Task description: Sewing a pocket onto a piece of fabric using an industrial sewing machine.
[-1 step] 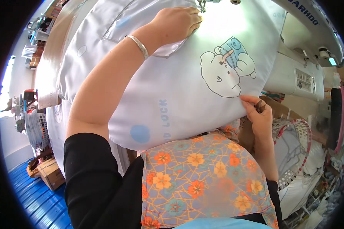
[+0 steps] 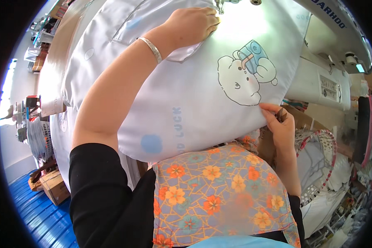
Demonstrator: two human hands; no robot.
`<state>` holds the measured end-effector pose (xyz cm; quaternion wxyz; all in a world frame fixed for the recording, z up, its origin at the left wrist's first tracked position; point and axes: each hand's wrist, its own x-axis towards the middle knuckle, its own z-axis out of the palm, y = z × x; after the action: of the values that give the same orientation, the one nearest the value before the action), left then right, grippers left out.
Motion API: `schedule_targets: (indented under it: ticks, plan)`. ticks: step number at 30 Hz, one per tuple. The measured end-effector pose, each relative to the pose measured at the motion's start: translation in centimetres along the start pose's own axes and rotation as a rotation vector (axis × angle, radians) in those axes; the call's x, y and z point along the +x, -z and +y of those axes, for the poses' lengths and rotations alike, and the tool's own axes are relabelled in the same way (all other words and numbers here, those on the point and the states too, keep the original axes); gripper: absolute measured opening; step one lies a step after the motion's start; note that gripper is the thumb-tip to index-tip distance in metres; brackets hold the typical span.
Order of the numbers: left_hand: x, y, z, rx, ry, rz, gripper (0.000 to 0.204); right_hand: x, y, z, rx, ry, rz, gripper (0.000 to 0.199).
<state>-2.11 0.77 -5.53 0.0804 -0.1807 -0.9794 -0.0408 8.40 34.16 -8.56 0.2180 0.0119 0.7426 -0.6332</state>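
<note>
A large sheet of shiny white fabric (image 2: 211,124), printed with a cartoon bear and pale blue shapes, spreads across the sewing machine's work surface. My left hand (image 2: 194,25) lies flat on it, fingers stretched close together, with the tips just left of the presser foot (image 2: 220,6). Along the fabric's right-hand edge, below the bear, my right hand (image 2: 281,126) pinches the cloth between thumb and forefinger. A small brown pointed tool (image 2: 282,115) is tucked in that same hand; its kind is unclear. Bright lamplight washes out the cloth around the needle.
The white sewing machine (image 2: 318,35) reaches in from the upper right. A basket with a red-trimmed rim (image 2: 332,155) stands at right beside piled cloth. At left, a cardboard box (image 2: 56,188) sits on blue ribbed flooring (image 2: 45,223). A flowered apron (image 2: 219,194) covers my lap.
</note>
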Motion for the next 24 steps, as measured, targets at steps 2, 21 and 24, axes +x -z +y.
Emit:
schedule_targets:
  ticks: [2,21,24]
  plan:
    - [0.3,0.2,0.0,-0.001,0.001,-0.006,0.03,0.3,0.2,-0.4,-0.005,0.027,0.003,0.018]
    - [-0.2,-1.6,0.6,0.001,-0.008,0.18,0.028,11.8,7.6,-7.3,-0.735,0.246,0.077,0.022]
    - [-1.6,-2.1,0.9,0.007,-0.022,0.192,0.032,12.5,3.8,-9.0,-1.011,0.76,0.269,0.02]
